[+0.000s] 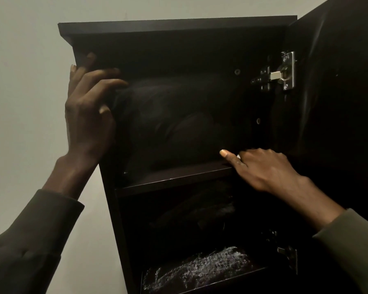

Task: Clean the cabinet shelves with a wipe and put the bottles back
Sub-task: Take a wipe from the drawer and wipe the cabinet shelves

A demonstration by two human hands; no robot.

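Observation:
A dark wooden wall cabinet (pixel 179 26) stands open, seen from below. My left hand (pixel 87 115) grips the front edge of its left side wall, fingers curled into the upper compartment. My right hand (pixel 263 168) rests on the right part of the upper shelf (pixel 174 177), fingers bent over a white wipe (pixel 239 156). Only a small corner of the wipe shows between thumb and fingers. The upper compartment is very dark, and no bottle can be made out in it.
The cabinet door (pixel 338 81) is swung open on the right, held by a metal hinge (pixel 278 74) and a lower hinge (pixel 288 254). Something dark with a pale, speckled surface (pixel 200 268) lies in the lowest compartment. A plain pale wall (pixel 26 102) is on the left.

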